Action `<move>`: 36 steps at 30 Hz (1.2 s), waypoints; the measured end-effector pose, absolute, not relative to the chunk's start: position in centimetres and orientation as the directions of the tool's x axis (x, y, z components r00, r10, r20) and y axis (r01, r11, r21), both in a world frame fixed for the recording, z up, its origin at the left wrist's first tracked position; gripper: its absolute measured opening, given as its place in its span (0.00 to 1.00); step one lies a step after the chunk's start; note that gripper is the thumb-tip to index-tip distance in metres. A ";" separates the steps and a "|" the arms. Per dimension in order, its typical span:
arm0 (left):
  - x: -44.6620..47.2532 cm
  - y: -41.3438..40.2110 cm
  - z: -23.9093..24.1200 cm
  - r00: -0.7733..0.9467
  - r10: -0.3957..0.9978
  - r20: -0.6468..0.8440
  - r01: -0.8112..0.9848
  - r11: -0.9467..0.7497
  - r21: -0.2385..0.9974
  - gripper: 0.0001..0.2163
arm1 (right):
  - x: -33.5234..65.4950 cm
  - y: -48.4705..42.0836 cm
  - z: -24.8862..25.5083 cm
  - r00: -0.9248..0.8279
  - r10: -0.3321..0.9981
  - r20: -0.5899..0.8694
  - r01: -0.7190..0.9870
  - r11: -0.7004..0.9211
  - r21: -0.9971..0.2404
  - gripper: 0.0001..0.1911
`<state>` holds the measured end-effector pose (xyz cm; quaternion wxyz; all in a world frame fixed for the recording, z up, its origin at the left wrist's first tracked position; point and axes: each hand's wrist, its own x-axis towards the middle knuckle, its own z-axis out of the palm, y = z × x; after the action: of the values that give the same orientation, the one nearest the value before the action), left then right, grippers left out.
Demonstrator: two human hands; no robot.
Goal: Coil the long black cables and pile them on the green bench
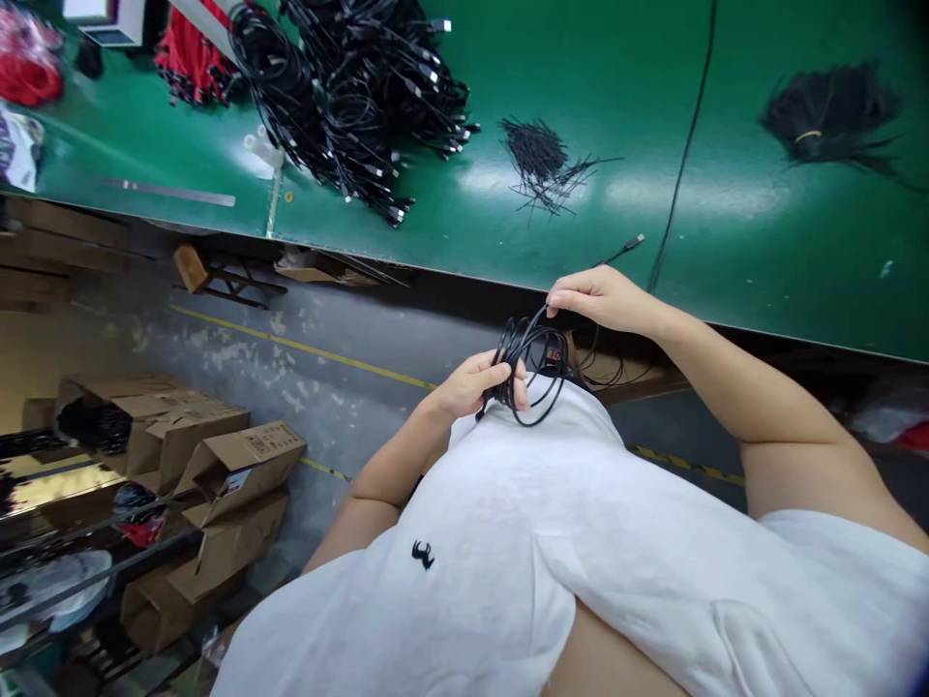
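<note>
My left hand (483, 382) is closed around several loops of a black USB cable (538, 422), just in front of my white shirt. To the right and a little higher, my right hand (599, 298) pinches a strand of the same cable between thumb and fingers. One plug (634, 241) of that cable sticks out past my right hand, over the edge of the green table. Loose cable hangs below my right hand, partly hidden against the dark space under the table.
A big heap of black cables (363, 97) lies on the green table (595, 58), beside red cables (193, 58). Short black ties (541, 160) and a bundle of black ties (834, 111) lie farther right. Cardboard boxes (239, 465) and a wooden stool (193, 269) stand on the floor.
</note>
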<state>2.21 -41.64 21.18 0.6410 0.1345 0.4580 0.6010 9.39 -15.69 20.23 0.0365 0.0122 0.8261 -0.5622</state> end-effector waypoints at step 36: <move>2.3 -41.2 20.6 -0.054 0.883 -0.466 -0.658 0.319 0.682 0.19 | 11.0 -17.2 18.5 -0.973 -0.230 -0.013 -0.102 0.480 -0.872 0.22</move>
<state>2.27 -41.21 20.62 0.6762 0.1250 0.4498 0.5699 11.04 -17.18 18.48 0.0638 -0.0966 0.8578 -0.5008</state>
